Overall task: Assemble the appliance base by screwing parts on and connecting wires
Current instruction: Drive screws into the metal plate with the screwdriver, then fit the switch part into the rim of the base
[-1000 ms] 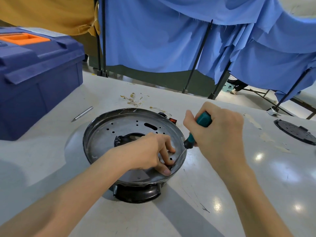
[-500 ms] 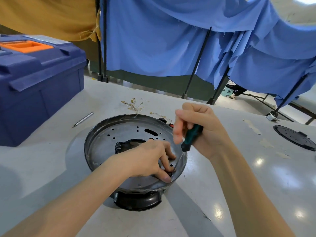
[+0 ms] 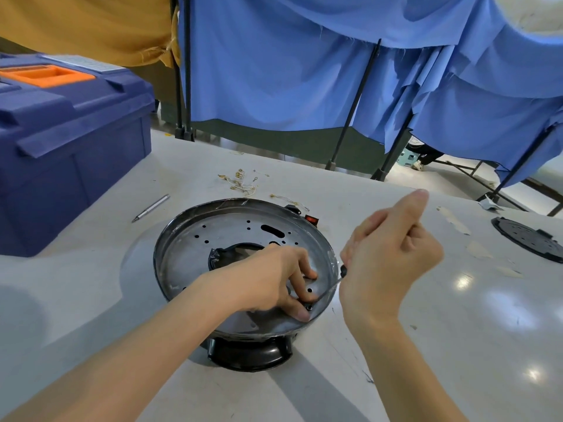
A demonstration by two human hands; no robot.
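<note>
Appliance base [image 3: 219, 239]: in the middle of the counter [image 3: 457, 330]. It is a round, shallow plate of dull silver metal with small holes, one oblong slot and a ragged central opening, and it sits on a glossy black body. A red switch [image 3: 311, 219] is at its far edge.
Left hand [image 3: 274, 281]: fingers curled down onto the plate. Thumb and forefinger pinch a small dark screw [image 3: 309, 307] near the rim.
Right hand [image 3: 387, 257]: closed in a fist around a screwdriver [image 3: 329, 289], thumb raised. The thin steel shaft slants down to the screw.
Wires [image 3: 240, 182]: a loose tangle of thin, pale strands with ring ends, beyond the base.
Surroundings: a smooth, shiny grey counter. A blue plastic toolbox [image 3: 70, 153] with an orange lid inset is on the left, a slim metal pin [image 3: 150, 208] beside it. A black perforated disc [image 3: 530, 239] is on the right, with draped blue cloth [image 3: 304, 71] behind.
Hidden: the screwdriver handle is inside the fist, and the disc is cut off by the edge.
Writing: a pale label [image 3: 82, 62] on the toolbox lid, too blurred to read.
</note>
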